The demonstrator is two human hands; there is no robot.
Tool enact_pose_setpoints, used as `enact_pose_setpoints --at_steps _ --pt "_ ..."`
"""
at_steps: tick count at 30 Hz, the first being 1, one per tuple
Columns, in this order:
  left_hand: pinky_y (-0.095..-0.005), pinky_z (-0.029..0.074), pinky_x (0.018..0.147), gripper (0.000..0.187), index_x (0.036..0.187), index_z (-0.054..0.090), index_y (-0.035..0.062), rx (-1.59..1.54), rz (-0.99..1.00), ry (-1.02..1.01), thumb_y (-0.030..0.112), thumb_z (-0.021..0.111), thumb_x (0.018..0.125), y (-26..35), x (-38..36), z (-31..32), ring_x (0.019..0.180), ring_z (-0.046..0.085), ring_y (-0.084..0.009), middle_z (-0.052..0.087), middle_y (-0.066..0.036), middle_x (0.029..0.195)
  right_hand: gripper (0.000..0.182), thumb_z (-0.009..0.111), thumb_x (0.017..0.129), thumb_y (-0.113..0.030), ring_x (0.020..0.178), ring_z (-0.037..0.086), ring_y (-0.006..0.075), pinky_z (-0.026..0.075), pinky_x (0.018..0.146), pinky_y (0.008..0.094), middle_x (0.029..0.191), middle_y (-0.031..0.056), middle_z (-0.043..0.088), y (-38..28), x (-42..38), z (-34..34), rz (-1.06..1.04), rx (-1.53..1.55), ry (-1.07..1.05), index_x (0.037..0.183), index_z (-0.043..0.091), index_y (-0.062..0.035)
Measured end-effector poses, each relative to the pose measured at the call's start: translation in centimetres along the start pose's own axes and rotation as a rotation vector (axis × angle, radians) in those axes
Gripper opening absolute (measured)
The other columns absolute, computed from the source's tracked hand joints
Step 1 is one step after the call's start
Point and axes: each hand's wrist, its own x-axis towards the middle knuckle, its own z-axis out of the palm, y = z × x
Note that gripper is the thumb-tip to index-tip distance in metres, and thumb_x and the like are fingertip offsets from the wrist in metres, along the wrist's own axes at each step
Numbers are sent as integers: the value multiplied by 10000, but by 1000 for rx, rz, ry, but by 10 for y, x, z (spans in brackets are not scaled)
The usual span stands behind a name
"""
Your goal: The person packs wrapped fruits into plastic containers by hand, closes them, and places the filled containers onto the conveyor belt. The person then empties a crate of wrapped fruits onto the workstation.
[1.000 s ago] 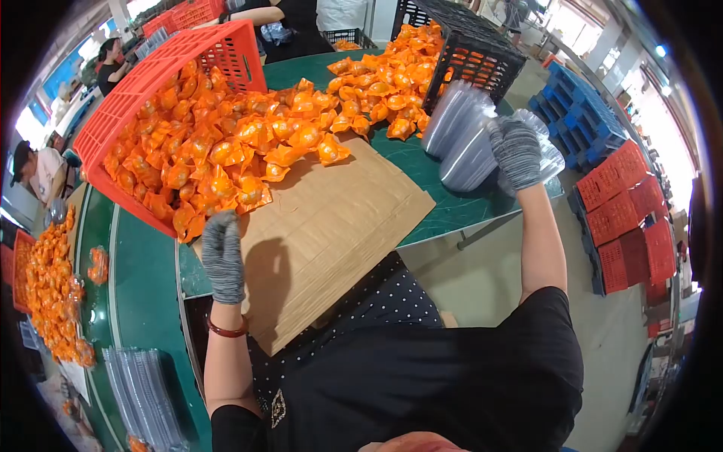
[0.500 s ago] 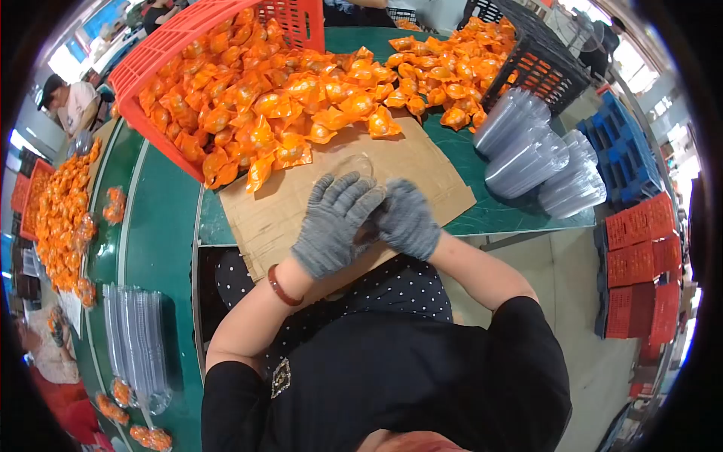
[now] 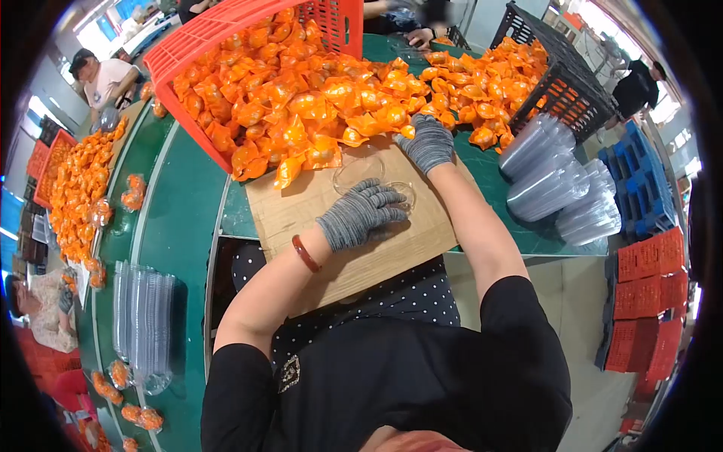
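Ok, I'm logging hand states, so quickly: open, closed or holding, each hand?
Left hand: open, fingers spread by a clear plastic piece.
Right hand: at the orange packets; its grip cannot be told.

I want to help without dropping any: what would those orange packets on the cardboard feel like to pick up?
The orange packets may be a bit slippery, since they look shiny. The middles bulge, so they're probably firmer than the floppy-looking, crinkled ends. They might roll a little, but those ends would probably slow them.
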Motion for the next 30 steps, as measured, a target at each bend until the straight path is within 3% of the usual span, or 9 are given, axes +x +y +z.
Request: enact_pose_setpoints --at_steps 3,7,13,15,17,19,20,23,30 --pt "-474 435 1075 449 1251 665 145 -189 -100 173 295 779 843 5 5 -29 1253 575 -320 606 -134 1366 587 712 837 -461 1204 619 337 484 1021 457 1251 166 658 17 -6 14 3 -5 0 1282 625 -90" --pt "-452 481 1020 544 1270 648 73 33 -557 502 366 783 832 -46 25 -35 1169 621 -364 659 -173 1273 561 704 839 -407 1236 600 329 474 1049 426 1283 162 639 38 -27 2 -30 78 -111 1295 611 -93" --pt "-492 474 983 602 1321 632 190 487 -846 -223 481 761 809 -75 80 -64 1194 619 -283 673 -85 1269 587 717 840 -339 1265 577 325 464 1064 420 1351 173 608 38 -58 -5 -77 -5 -102 1346 581 -75" --pt "-499 450 995 582 1317 630 228 538 -841 -319 492 750 812 -87 89 -57 1199 614 -264 675 -56 1266 669 748 823 -339 1319 528 329 439 1093 420 1399 180 575 39 -62 -7 -15 42 -99 1395 544 -61" --pt "-503 406 1039 590 1334 619 255 608 -806 -377 473 759 804 -88 94 -54 1215 610 -257 676 -35 1267 714 763 812 -358 1348 495 334 421 1112 430 1423 178 551 35 -66 -6 -130 60 132 1422 522 -76" --pt "-496 403 1041 606 1338 620 255 629 -660 -221 461 770 789 -96 87 -41 1222 609 -256 679 -33 1262 758 778 815 -362 1394 434 338 368 1160 441 1459 168 513 31 -62 -12 -303 170 267 1468 484 -112" --pt "-493 402 1043 614 1341 620 256 636 -585 -146 454 776 781 -99 85 -36 1226 609 -255 680 -32 1259 740 772 826 -346 1393 435 333 360 1166 436 1455 162 518 27 -53 -7 -330 180 213 1470 485 -122" --pt "-477 392 1059 636 1339 628 253 494 -687 -434 451 790 757 -79 100 -60 1231 607 -238 681 -28 1257 637 753 850 -269 1373 451 321 348 1178 415 1437 133 539 18 -25 20 -383 119 79 1435 540 -134" --pt "-425 421 1028 630 1308 653 222 616 -439 -258 472 775 742 -84 74 -80 1178 618 -211 683 -33 1239 478 709 841 -160 1282 531 327 438 1106 419 1384 129 583 31 -6 56 -370 164 176 1314 648 -199"
